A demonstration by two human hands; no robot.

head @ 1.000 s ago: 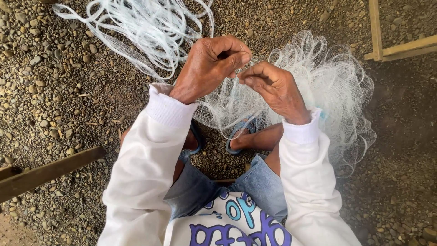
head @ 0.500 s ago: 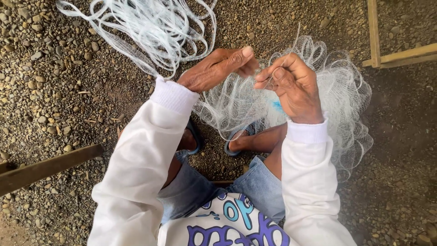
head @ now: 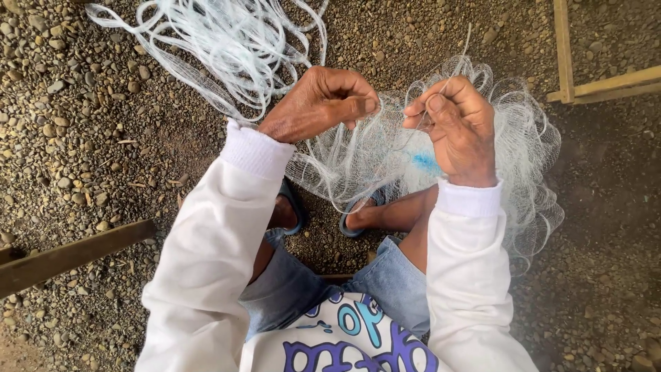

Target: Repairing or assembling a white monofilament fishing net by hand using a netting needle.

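Fine white net [head: 372,162] bunched over your feet, both hands in it. Your left hand [head: 320,103] pinches mesh, curled shut; right hand [head: 454,120] pinches a strand. Loose net cord [head: 220,48] lies beyond on gravel [head: 76,117]; wooden frame [head: 575,83] right, plank [head: 69,255] left.

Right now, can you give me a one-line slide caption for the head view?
Seated over gravel, left hand and right hand pinch fine white fishing net between them, its bunched folds draped over sandalled feet.

No packages, labels, signs, screens
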